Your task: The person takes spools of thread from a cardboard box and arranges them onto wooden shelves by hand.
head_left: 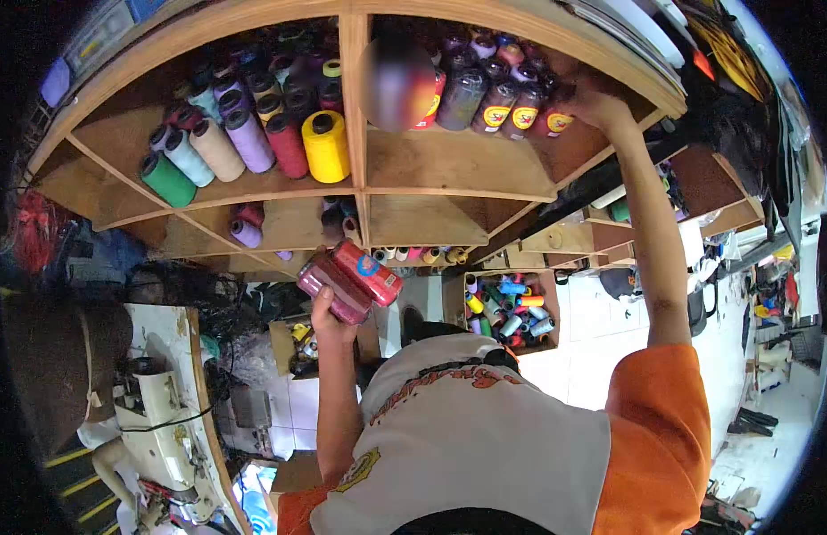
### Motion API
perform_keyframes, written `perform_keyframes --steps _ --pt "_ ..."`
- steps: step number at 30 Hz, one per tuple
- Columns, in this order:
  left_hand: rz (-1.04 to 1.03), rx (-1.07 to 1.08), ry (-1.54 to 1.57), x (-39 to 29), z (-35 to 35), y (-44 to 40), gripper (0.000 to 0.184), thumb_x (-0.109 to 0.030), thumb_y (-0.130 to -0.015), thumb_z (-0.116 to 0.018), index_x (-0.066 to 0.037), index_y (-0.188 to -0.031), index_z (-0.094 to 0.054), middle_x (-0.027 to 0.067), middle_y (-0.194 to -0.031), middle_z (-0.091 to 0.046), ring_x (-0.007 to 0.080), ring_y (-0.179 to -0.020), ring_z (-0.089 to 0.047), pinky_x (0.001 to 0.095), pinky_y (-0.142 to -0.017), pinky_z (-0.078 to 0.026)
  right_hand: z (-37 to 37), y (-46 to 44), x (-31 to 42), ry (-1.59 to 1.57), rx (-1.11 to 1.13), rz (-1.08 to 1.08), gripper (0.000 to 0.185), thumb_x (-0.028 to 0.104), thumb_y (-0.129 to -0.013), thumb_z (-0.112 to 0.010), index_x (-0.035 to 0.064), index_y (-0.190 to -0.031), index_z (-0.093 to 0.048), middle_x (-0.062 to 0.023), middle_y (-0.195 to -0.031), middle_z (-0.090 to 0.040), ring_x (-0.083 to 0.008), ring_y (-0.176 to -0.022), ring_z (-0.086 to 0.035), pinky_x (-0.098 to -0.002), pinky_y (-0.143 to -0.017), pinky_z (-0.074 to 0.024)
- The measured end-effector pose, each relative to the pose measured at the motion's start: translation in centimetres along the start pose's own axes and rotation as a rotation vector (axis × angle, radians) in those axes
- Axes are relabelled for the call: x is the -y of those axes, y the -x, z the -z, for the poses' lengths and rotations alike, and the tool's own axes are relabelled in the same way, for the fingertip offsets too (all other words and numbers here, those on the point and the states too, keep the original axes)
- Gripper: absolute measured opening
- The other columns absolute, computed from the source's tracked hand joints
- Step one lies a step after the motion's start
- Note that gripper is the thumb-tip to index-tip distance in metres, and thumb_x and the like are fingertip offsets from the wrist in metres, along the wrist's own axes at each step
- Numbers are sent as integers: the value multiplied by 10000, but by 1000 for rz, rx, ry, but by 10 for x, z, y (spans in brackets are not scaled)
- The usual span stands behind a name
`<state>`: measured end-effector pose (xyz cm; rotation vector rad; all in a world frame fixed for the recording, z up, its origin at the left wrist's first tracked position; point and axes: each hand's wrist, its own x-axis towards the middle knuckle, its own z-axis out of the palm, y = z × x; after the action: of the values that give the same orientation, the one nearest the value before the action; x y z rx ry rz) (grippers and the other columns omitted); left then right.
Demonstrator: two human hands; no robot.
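Observation:
My left hand (326, 316) is closed around two plastic-wrapped thread spools, a maroon spool (336, 287) and a red spool (369, 272) with a blue label. They lie side by side, tilted, below the shelf front. Up in the right compartment, my right hand (596, 102) reaches against a dark red wrapped spool (554, 120) at the end of the row. Its fingers are in shadow, so their grip is unclear. Beside it stand dark wrapped spools (496, 109) with yellow-and-red labels, and more spools behind them. A blurred patch hides the left end of this row.
A wooden shelf unit (353, 116) spans the top, its left compartment holding colored cones such as a yellow cone (326, 147). Below are a box of loose spools (556, 299) and a smaller carton (280, 348). A sewing machine (155, 401) stands lower left.

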<state>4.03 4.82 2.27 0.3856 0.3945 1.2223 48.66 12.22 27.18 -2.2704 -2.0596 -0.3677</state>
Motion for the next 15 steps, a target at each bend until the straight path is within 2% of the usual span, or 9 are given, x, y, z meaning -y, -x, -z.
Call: perform_keyframes --steps 2,5,7,10,13,15 --pt "15 42 24 -1 4 2 703 -272 -758 -643 -121 -1367 -327 103 -1287 -478 295 -1180 -469 446 -1005 -371 2 -7 -3 0 64 15 533 423 -664 -707 98 -1080 -636 -168 -1157 -581 -306 -1112 -515 -374 -971 -376" --pt "17 -34 18 0 9 4 675 -274 -755 -652 -71 -1325 -354 111 -1257 -498 286 -1156 -492 441 -997 -379 -25 -21 -31 53 126 -48 556 383 -652 -716 78 -1106 -617 -174 -1159 -579 -288 -1138 -498 -360 -1001 -346" --pt "20 -31 12 -2 5 6 656 -274 -761 -646 -65 -1315 -363 109 -1249 -506 284 -1148 -499 440 -993 -383 -15 -13 -15 -4 158 -75 623 355 -634 -729 55 -1157 -568 -170 -1170 -571 -287 -1113 -519 -370 -975 -375" --pt "5 -47 3 1 11 6 635 -274 -769 -638 -65 -1306 -372 107 -1246 -507 281 -1142 -503 441 -987 -389 -29 -26 -23 -52 341 -118 628 323 -637 -737 63 -1174 -542 -171 -1187 -555 -314 -1038 -565 -375 -913 -429" --pt "17 -19 32 2 8 7 623 -269 -771 -634 -72 -1304 -377 105 -1245 -506 279 -1135 -506 441 -980 -394 -17 -9 -3 19 333 -126 552 286 -646 -736 64 -1123 -570 -177 -1108 -594 -343 -961 -596 -383 -832 -472" --pt "14 -13 33 3 4 8 630 -281 -765 -640 -77 -1302 -381 107 -1233 -512 283 -1125 -512 442 -974 -400 -36 -8 -17 53 179 -43 517 271 -652 -729 61 -1101 -581 -186 -1035 -617 -346 -940 -602 -392 -805 -478"
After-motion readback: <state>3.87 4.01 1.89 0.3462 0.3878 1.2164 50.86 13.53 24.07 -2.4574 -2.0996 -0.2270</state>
